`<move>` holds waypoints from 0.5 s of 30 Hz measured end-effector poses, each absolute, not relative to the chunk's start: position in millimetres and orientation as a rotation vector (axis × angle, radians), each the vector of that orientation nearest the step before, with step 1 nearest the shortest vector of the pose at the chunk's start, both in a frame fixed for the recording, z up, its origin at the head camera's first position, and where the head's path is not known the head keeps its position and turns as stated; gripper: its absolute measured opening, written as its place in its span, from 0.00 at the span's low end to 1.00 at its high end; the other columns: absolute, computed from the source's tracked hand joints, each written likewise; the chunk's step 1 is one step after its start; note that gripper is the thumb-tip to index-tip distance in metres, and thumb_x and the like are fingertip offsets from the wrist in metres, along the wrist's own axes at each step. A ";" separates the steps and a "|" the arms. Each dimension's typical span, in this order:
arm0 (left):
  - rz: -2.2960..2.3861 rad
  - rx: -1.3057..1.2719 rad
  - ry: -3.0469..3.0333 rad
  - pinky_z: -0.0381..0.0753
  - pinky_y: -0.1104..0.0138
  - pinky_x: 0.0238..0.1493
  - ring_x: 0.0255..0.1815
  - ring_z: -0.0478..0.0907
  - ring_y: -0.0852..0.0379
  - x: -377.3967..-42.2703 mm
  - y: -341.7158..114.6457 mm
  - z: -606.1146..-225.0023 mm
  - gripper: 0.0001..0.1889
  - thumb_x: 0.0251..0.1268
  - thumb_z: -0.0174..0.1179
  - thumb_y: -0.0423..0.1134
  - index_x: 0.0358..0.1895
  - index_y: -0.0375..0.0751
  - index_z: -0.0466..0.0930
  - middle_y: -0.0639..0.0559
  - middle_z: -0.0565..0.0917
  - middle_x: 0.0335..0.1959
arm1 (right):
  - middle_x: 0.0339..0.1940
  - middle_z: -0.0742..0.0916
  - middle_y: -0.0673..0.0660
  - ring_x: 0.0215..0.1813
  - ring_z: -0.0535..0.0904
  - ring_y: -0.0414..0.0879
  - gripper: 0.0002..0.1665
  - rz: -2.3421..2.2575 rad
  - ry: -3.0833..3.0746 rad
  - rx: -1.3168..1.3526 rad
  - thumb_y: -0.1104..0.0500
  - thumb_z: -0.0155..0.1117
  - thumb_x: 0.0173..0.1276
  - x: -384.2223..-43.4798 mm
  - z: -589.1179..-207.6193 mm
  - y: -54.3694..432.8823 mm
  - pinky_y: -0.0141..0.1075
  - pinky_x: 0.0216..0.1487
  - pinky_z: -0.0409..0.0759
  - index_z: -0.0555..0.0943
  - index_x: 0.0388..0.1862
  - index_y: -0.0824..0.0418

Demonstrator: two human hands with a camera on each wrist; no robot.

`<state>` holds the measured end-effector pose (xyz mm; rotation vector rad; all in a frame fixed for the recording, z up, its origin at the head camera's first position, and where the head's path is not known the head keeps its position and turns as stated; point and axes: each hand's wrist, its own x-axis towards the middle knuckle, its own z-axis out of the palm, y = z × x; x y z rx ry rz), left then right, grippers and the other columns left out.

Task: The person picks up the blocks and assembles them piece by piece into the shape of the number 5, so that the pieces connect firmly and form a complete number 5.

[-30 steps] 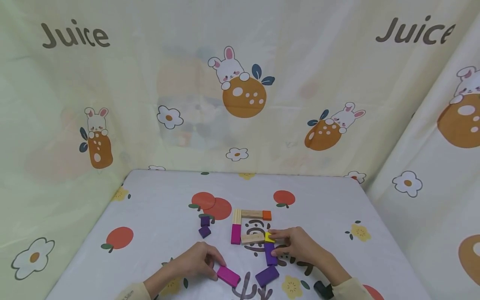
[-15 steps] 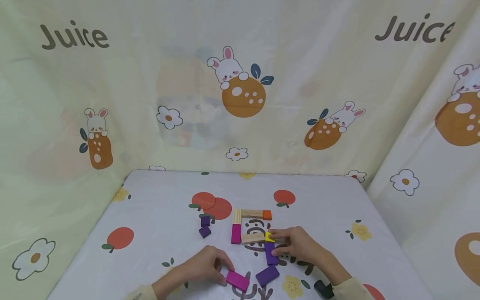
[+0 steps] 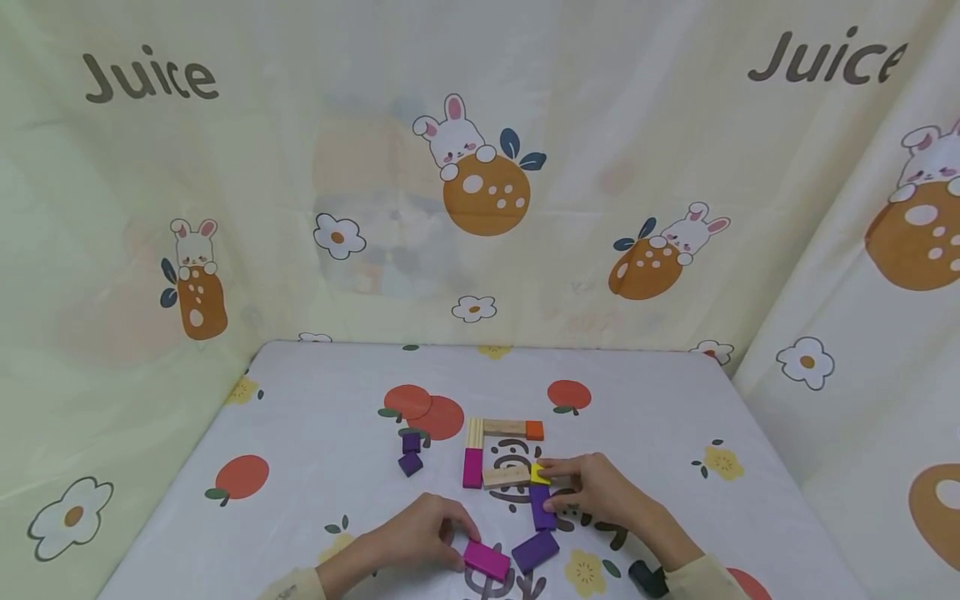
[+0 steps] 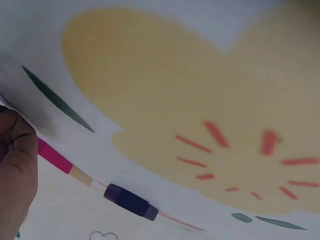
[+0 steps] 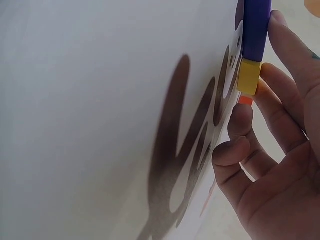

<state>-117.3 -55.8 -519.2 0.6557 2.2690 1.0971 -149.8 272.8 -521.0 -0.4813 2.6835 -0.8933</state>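
My left hand [image 3: 427, 533] pinches one end of a pink block [image 3: 487, 561] lying low on the table. In the left wrist view that block is hidden behind the hand [image 4: 17, 175]. My right hand [image 3: 607, 492] has its index fingertip on a yellow block [image 5: 248, 77] and its thumb against the side of a purple block [image 5: 256, 30]. These two touch end to end. A second purple block [image 3: 536, 551] lies slanted just below them, and the pink block's right end is close to it.
Beyond the hands, natural wood blocks [image 3: 506, 477], an upright pink block [image 3: 472, 468] and an orange block [image 3: 534, 430] form an angular outline. Two small dark purple blocks [image 3: 410, 463] sit to its left. A patterned cloth [image 3: 300, 433] covers the table; curtains surround it.
My left hand has moved rightward with the pink block, bringing it close to the slanted purple block. My right hand has stayed at the yellow and purple blocks.
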 end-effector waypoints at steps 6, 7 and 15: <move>1.105 0.658 2.243 0.69 0.75 0.31 0.29 0.70 0.66 -116.5 -50.8 -519.6 0.14 0.57 0.77 0.30 0.44 0.52 0.92 0.56 0.79 0.27 | 0.70 0.87 0.48 0.28 0.67 0.35 0.30 -0.893 2.690 -0.465 0.43 0.81 0.59 -150.7 -521.7 271.6 0.27 0.29 0.66 0.89 0.61 0.44; 1.107 0.667 2.239 0.69 0.75 0.31 0.29 0.70 0.66 -116.2 -50.2 -519.8 0.14 0.57 0.77 0.30 0.44 0.53 0.92 0.56 0.79 0.27 | 0.70 0.87 0.48 0.28 0.67 0.35 0.30 -0.890 2.690 -0.462 0.43 0.81 0.59 -150.8 -521.7 271.5 0.27 0.29 0.66 0.89 0.61 0.44; 1.080 0.719 2.208 0.68 0.76 0.30 0.28 0.70 0.67 -113.7 -48.2 -520.6 0.15 0.56 0.78 0.31 0.44 0.54 0.90 0.58 0.76 0.26 | 0.70 0.86 0.48 0.29 0.68 0.36 0.30 -0.879 2.687 -0.464 0.43 0.81 0.59 -151.1 -521.0 271.2 0.27 0.30 0.66 0.89 0.62 0.44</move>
